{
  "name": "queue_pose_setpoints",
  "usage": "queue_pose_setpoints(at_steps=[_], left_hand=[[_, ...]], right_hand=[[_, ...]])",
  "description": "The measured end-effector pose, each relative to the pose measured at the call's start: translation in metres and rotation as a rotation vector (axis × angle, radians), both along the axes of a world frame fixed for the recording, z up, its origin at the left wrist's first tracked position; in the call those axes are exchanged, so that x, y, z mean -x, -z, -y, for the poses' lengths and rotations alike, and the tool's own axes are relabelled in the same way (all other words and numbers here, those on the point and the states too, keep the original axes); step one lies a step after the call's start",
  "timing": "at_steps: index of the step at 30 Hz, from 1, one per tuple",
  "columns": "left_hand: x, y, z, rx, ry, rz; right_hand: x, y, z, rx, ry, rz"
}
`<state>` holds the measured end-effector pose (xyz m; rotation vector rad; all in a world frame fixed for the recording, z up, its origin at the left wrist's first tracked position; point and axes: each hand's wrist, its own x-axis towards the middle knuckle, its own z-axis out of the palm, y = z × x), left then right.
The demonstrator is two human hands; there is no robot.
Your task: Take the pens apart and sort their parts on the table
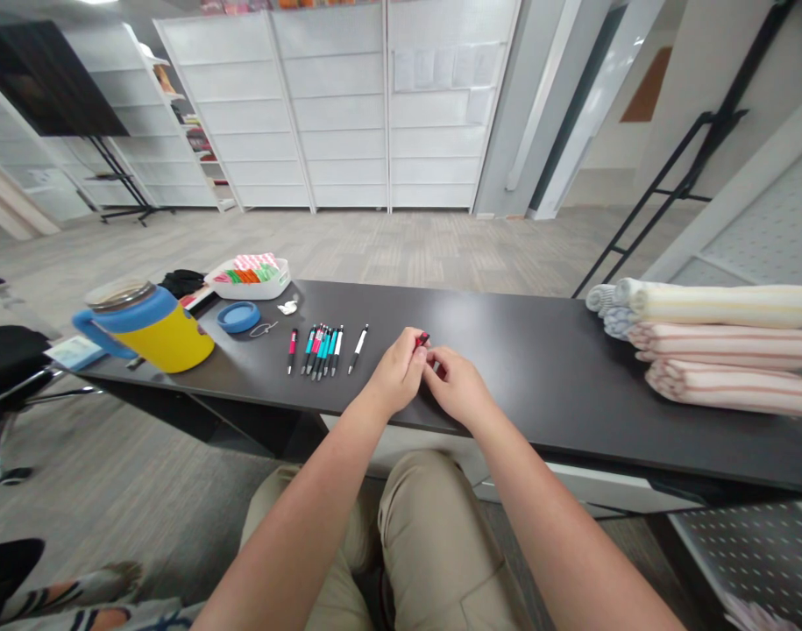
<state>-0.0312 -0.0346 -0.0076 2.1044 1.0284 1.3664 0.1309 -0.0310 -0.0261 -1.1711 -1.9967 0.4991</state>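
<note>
My left hand (399, 372) is closed around a red and black pen (422, 339), whose dark upper end sticks out above the fingers. My right hand (458, 386) meets it from the other side, fingers curled in, with a bit of red showing between them. Most of this pen is hidden by the fingers. To the left of my hands a black and white pen (358, 349) lies alone on the dark table (532, 350). Beyond it is a row of several teal, red and white pens (322, 352), and a single red pen (292, 352) lies at the row's left.
A yellow and blue jug (167, 329) stands at the left, near a blue lid (238, 317), a crumpled white piece (287, 308) and a white basket (259, 285) of colourful packets. Rolled striped cloths (729, 346) are stacked at the right. Part of another person shows lower left.
</note>
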Motion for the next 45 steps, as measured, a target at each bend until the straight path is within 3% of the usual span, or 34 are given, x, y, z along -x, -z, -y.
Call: queue_pose_setpoints(at_steps=[7, 16, 20, 23, 28, 30, 33, 36, 40, 45], left_hand=[[-0.001, 0.004, -0.010, 0.217, 0.107, 0.424], [-0.004, 0.016, -0.021, 0.383, 0.309, 0.595], [-0.002, 0.016, -0.020, 0.345, 0.159, 0.411], [0.001, 0.015, -0.016, 0.211, -0.026, 0.168], [0.016, 0.009, 0.007, 0.035, -0.280, -0.056], [0.035, 0.003, 0.020, -0.008, -0.341, -0.085], [0.081, -0.007, 0.029, -0.050, -0.624, -0.239], [0.134, -0.014, 0.021, 0.208, -0.851, -0.345], [0.180, -0.008, -0.005, 0.384, -0.841, -0.376], [0.172, 0.004, -0.027, 0.447, -0.694, -0.427]], right_hand=[[0.003, -0.002, 0.001, 0.021, -0.083, 0.047], [0.002, -0.006, 0.004, 0.110, -0.114, -0.005], [0.002, -0.006, 0.004, 0.136, -0.053, 0.006], [0.003, -0.005, 0.004, 0.139, 0.021, 0.031], [0.011, -0.006, 0.003, 0.141, 0.123, 0.174], [0.017, -0.006, 0.002, 0.145, 0.162, 0.242], [0.029, -0.006, 0.000, 0.151, 0.226, 0.330], [0.045, -0.006, -0.004, 0.159, 0.265, 0.398], [0.067, -0.009, -0.008, 0.163, 0.266, 0.465], [0.094, -0.013, -0.011, 0.151, 0.239, 0.497]])
